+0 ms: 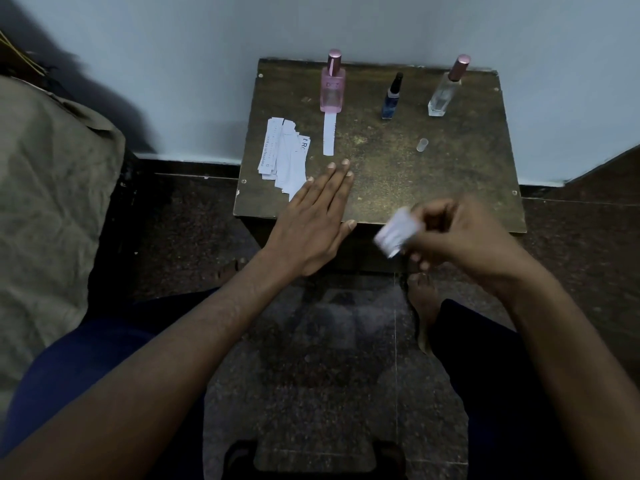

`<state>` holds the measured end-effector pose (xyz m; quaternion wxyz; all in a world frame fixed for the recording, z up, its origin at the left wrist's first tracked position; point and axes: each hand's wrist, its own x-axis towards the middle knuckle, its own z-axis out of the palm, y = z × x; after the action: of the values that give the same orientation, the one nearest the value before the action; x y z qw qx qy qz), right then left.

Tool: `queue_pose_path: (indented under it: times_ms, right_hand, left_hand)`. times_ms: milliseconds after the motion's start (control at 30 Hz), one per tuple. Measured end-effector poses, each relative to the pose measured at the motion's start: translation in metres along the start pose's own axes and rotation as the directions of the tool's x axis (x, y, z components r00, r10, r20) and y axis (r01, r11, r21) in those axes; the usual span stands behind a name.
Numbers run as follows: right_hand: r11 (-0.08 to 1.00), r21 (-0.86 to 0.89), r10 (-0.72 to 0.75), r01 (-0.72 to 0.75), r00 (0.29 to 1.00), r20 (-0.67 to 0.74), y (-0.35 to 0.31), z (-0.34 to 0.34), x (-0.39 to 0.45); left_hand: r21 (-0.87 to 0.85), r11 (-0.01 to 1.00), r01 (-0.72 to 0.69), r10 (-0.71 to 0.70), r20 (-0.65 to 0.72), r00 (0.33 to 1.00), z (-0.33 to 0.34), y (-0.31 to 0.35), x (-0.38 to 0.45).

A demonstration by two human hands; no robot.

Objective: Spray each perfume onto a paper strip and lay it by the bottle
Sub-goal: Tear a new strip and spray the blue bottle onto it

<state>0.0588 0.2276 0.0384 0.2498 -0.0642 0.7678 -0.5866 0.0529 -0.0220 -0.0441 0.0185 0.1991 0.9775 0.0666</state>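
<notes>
My right hand (460,237) pinched a blurred paper strip (394,235) near the desk's (381,188) front edge; my left hand's (311,220) fingers lay flat, empty. That loose pinch risked dropping it.

A worn wooden table (398,181) bears three bottles, paper strips (284,157) and a clear cap (422,145).

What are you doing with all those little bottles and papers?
A person is testing perfumes on paper strips. One strip already lies by the pink bottle. The right hand holds another blurred strip, while the left hand rests flat near the spare strips. The blue bottle stands uncapped.
</notes>
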Motion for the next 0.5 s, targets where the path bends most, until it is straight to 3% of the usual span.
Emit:
queue_pose_path:
  times_ms: [33, 67, 100, 133, 200, 267, 333, 367, 400, 433, 467, 500]
  right_hand:
    - [0.941, -0.337, 0.021, -0.034, 0.999, -0.042, 0.006, 0.000, 0.002]
    - [0.853, -0.518, 0.025, -0.057, 0.997, -0.069, 0.008, 0.001, 0.003]
    - [0.837, -0.542, 0.028, -0.070, 0.996, -0.085, 0.010, 0.002, 0.003]
    - [0.899, -0.433, 0.031, -0.060, 0.997, -0.075, 0.010, 0.002, 0.002]
    - [1.000, 0.010, -0.026, 0.026, 1.000, 0.004, 0.004, 0.002, -0.001]
    - [0.885, 0.454, -0.171, 0.106, 0.980, 0.105, -0.003, 0.000, -0.001]
    - [0.723, 0.685, -0.259, 0.091, 0.954, 0.148, -0.008, 0.000, -0.002]
    - [0.746, 0.662, -0.225, 0.077, 0.964, 0.141, -0.008, -0.001, -0.001]
    - [0.869, 0.490, -0.140, 0.076, 0.985, 0.097, -0.008, 0.000, 0.000]
    - [0.988, 0.140, -0.066, 0.063, 0.998, 0.016, -0.003, 0.000, 0.000]
    - [0.981, -0.193, -0.015, 0.007, 0.999, -0.044, 0.003, 0.002, 0.002]
    - [0.944, -0.327, 0.027, -0.051, 0.997, -0.077, 0.009, 0.003, 0.004]
  left_hand:
    - [-0.001, 1.000, 0.000, 0.000, -0.001, 1.000, 0.000, 0.000, 0.000]
    - [0.002, 1.000, 0.000, 0.000, -0.002, 1.000, 0.000, 0.000, -0.001]
    - [0.003, 1.000, 0.000, 0.000, -0.001, 1.000, 0.000, 0.000, -0.001]
    - [0.003, 1.000, -0.001, 0.001, 0.001, 1.000, -0.001, 0.000, 0.000]
    - [0.013, 1.000, 0.004, -0.004, 0.008, 1.000, -0.001, 0.000, 0.000]
    - [0.026, 1.000, 0.001, -0.002, 0.023, 1.000, -0.002, 0.000, 0.000]
    - [0.017, 1.000, -0.007, 0.006, 0.028, 1.000, -0.003, 0.000, 0.000]
    - [0.015, 1.000, -0.005, 0.005, 0.022, 1.000, -0.003, 0.000, -0.001]
    - [0.014, 1.000, 0.000, 0.000, 0.019, 1.000, -0.004, 0.001, -0.001]
    - [0.012, 1.000, 0.004, -0.004, 0.018, 1.000, -0.004, 0.001, -0.001]
    - [0.011, 1.000, 0.007, -0.007, 0.018, 1.000, -0.004, 0.002, -0.001]
    - [0.012, 1.000, 0.010, -0.011, 0.019, 1.000, -0.004, 0.002, -0.001]
